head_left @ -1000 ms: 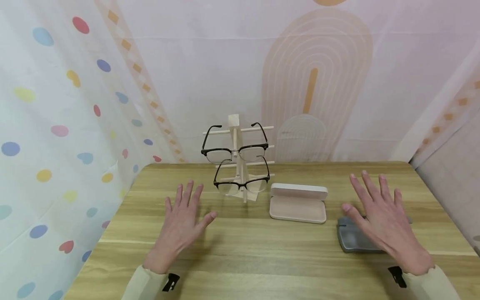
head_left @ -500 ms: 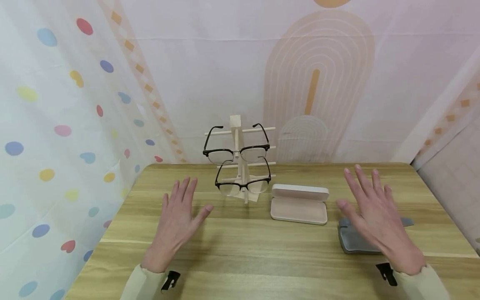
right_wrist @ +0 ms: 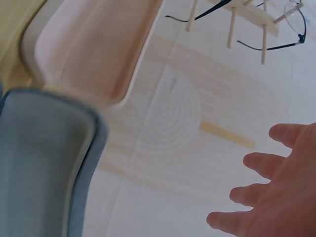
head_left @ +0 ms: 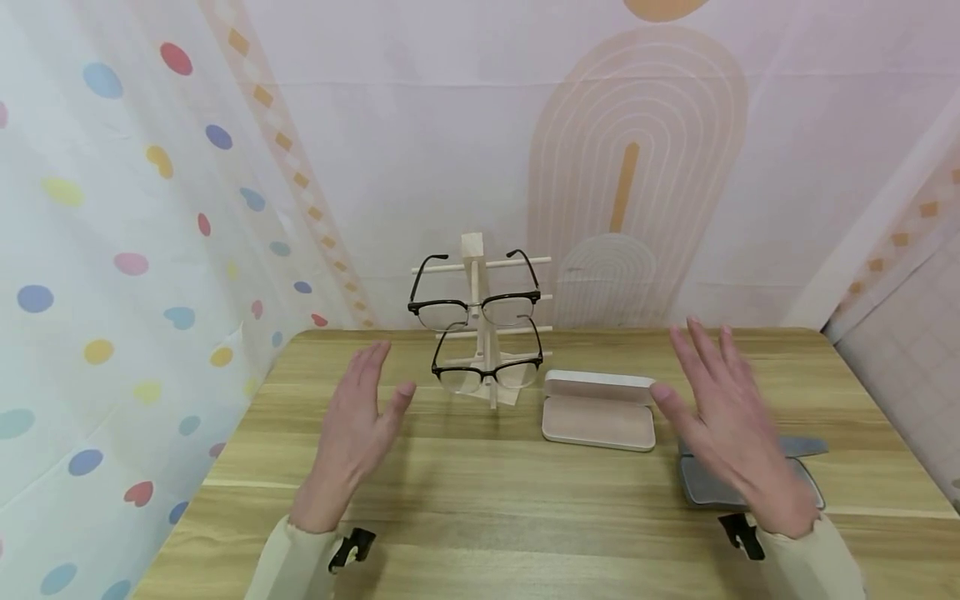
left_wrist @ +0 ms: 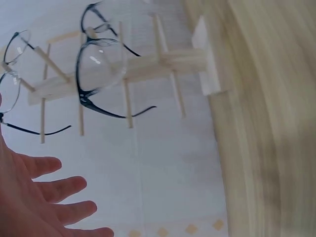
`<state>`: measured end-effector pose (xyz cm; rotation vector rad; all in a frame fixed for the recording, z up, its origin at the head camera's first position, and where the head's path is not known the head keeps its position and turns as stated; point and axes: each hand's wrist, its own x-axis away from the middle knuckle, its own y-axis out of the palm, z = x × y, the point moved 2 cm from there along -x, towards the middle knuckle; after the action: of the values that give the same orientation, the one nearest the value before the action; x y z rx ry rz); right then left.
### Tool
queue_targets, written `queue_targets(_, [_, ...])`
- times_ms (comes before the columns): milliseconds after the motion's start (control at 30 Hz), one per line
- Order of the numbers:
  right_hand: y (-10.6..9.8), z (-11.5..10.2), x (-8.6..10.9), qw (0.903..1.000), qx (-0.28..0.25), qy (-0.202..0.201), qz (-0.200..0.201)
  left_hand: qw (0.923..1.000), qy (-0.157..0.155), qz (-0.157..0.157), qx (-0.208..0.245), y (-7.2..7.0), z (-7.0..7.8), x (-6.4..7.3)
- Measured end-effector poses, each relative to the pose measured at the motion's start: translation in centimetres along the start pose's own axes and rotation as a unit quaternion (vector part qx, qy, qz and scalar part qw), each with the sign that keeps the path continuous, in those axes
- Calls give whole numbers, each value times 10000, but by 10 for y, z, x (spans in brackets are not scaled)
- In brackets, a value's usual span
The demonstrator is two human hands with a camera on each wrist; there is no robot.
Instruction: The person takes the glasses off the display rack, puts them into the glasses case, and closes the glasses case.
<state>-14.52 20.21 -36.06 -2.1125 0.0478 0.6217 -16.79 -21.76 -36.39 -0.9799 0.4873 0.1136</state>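
Note:
Two pairs of black half-rim glasses hang on a wooden rack (head_left: 480,340) at the table's back: the upper glasses (head_left: 450,302) and, beneath them, the lower glasses (head_left: 457,368). Left of the rack my left hand (head_left: 354,433) is held in the air, fingers extended, touching nothing. My right hand (head_left: 723,425) hovers, fingers spread and holding nothing, over a grey glasses case (head_left: 705,487), which it partly covers. Between rack and right hand lies a white glasses case (head_left: 597,421) with a pinkish lining and its lid raised; the grey one also has its lid up.
The wood-grain table (head_left: 480,533) reaches back to a patterned curtain (head_left: 420,167) hanging behind it. Dotted cloth (head_left: 112,333) closes off the left side. Black straps (head_left: 352,550) sit at both wrists.
My right hand has shifted leftward, uncovering more of the grey glasses case. The left hand has turned, its fingers now closer together. Glasses, rack and cases stay in place.

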Motion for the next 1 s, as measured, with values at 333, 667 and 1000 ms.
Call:
queue_targets(333, [5, -23, -15, 9972, -692, -14, 290, 9876, -381, 232, 1505, -12, 11, -10])
queue_targets(667, [15, -43, -28, 9908, -1271, -127, 445, 9643, -782, 224, 2519, -22, 20, -21])
queue_targets(1000, [23, -63, -42, 9858, -1616, 14, 454, 9195, -1346, 531, 3655, -23, 33, -35])
